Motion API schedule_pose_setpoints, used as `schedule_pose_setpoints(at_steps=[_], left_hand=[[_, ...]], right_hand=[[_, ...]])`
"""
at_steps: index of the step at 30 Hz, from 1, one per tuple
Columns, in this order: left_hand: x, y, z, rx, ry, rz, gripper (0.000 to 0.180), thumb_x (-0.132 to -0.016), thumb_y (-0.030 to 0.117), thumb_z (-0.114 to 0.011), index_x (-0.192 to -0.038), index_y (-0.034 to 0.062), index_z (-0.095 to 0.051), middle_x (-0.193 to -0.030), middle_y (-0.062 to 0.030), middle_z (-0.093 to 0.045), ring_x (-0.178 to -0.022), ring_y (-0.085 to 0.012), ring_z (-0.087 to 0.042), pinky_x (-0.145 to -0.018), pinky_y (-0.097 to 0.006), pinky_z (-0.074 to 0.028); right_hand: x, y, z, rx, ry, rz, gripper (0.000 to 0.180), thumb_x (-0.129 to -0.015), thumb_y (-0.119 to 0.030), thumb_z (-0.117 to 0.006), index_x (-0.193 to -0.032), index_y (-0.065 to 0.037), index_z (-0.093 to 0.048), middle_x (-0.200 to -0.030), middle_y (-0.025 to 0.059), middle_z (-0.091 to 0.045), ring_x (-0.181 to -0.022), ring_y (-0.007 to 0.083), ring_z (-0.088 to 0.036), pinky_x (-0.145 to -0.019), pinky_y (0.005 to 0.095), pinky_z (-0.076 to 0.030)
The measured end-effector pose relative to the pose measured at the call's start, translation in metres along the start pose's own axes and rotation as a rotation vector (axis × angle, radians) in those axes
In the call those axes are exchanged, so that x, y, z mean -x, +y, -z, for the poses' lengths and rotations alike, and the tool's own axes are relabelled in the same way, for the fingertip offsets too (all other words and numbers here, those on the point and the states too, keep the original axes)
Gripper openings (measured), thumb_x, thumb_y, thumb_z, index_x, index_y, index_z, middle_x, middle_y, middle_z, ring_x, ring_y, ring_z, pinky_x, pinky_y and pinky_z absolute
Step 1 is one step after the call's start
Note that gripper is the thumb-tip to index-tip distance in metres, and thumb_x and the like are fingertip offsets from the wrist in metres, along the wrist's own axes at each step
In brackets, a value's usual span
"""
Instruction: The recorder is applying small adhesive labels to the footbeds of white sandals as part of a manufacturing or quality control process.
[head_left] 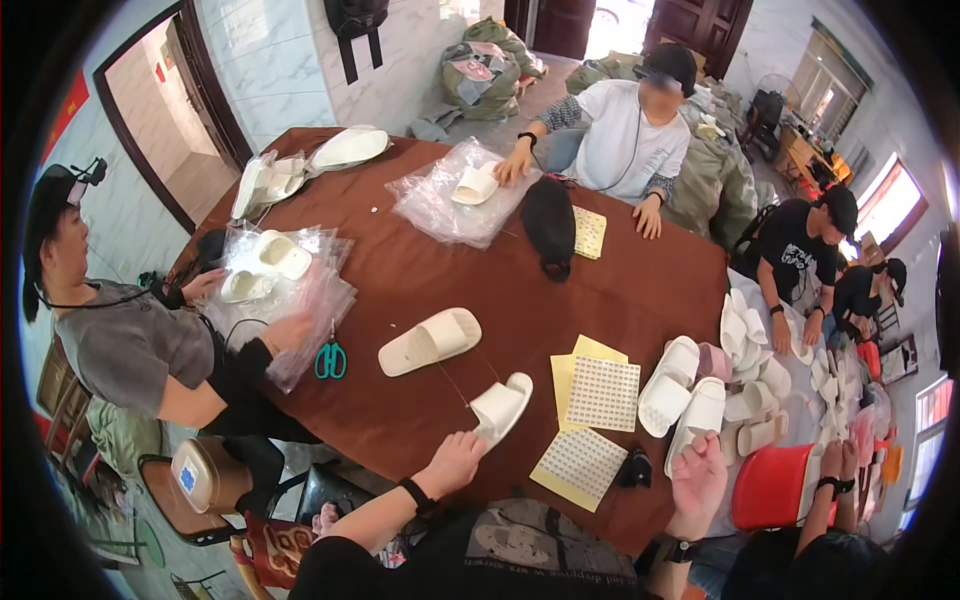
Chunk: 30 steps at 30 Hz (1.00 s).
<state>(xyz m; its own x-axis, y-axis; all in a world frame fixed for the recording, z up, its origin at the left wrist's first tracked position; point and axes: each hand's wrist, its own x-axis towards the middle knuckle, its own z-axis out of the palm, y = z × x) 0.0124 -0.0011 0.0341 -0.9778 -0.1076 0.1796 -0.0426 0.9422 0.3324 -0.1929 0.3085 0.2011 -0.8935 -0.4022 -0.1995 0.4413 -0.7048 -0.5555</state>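
Spreading across the middle, the brown-clothed table takes up most of the room. Below it, the wearer's black shirt bears a grey printed picture with pale lettering along its bottom. At the far right, a co-worker's dark T-shirt has white lettering on the chest. By the lower left chair, a red-brown bag shows large pale lettering, and a tan bin beside it has a blue emblem.

Two label sheets lie right of centre: the upper sheet, over plain yellow backing, and the lower sheet. Both carry tight rows of small dark marks, too fine to read. A pair of white slippers stands just right of them.

Nearer the middle, one white slipper lies flat, well apart from the fingers. The near slipper points away from the left hand, whose bent fingers grip its near end. The right hand is raised before the pair, its fingers curled inward; whether they pinch anything small, I cannot tell. Smallest of all, a thin thread runs between the two middle slippers.
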Motion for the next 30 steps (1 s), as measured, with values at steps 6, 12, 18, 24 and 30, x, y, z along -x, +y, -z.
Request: schedule_pose_setpoints(at_steps=[6, 12, 18, 24, 30], left_hand=[[-0.005, -0.035, 0.007, 0.295, -0.197, 0.009, 0.044, -0.071, 0.033, -0.071, -0.1, 0.0043, -0.054, -0.105, -0.0139, -0.053, -0.098, -0.0324, -0.051, -0.08, -0.043, -0.041], [-0.045, -0.118, 0.012, -0.068, 0.063, 0.479, 0.078, -0.069, 0.037, -0.074, -0.128, 0.0018, -0.037, -0.131, -0.0194, -0.039, -0.122, -0.0361, -0.037, -0.098, -0.049, -0.034], [-0.062, -0.159, 0.01, -0.118, -0.174, 0.591, 0.086, -0.059, 0.033, -0.08, -0.128, 0.0046, -0.036, -0.127, -0.0181, -0.042, -0.118, -0.0359, -0.041, -0.094, -0.047, -0.036], [-0.055, -0.11, 0.002, -0.166, -0.103, 0.515, 0.078, -0.059, 0.032, -0.079, -0.122, 0.0044, -0.041, -0.106, -0.015, -0.049, -0.098, -0.0334, -0.049, -0.083, -0.045, -0.04], [-0.019, -0.048, -0.004, -0.094, -0.081, 0.701, 0.085, -0.064, 0.037, -0.076, -0.13, 0.0024, -0.036, -0.104, -0.0197, -0.046, -0.098, -0.0366, -0.048, -0.084, -0.047, -0.039]], right_hand=[[-0.004, 0.016, 0.013, -0.041, 0.016, -0.07, 0.013, -0.094, -0.02, -0.048, -0.1, -0.01, -0.055, -0.081, 0.0004, -0.053, -0.063, 0.0108, -0.045, -0.062, 0.0281, -0.038], [0.005, 0.028, 0.032, -0.118, 0.013, -0.168, 0.016, -0.095, -0.018, -0.045, -0.1, -0.01, -0.057, -0.079, -0.0008, -0.053, -0.063, 0.0105, -0.045, -0.063, 0.0296, -0.038], [0.013, 0.029, 0.031, -0.123, 0.052, -0.169, 0.008, -0.092, -0.015, -0.05, -0.098, -0.009, -0.054, -0.078, -0.0015, -0.05, -0.063, 0.0096, -0.044, -0.062, 0.028, -0.039], [0.011, 0.031, 0.042, -0.146, 0.062, -0.145, 0.01, -0.094, -0.015, -0.048, -0.099, -0.009, -0.053, -0.077, -0.0013, -0.05, -0.064, 0.0105, -0.045, -0.063, 0.0298, -0.04], [-0.004, 0.057, 0.048, 0.024, 0.1, -0.203, 0.011, -0.091, -0.015, -0.052, -0.1, -0.009, -0.054, -0.078, -0.0002, -0.053, -0.065, 0.0118, -0.049, -0.064, 0.0302, -0.044]])
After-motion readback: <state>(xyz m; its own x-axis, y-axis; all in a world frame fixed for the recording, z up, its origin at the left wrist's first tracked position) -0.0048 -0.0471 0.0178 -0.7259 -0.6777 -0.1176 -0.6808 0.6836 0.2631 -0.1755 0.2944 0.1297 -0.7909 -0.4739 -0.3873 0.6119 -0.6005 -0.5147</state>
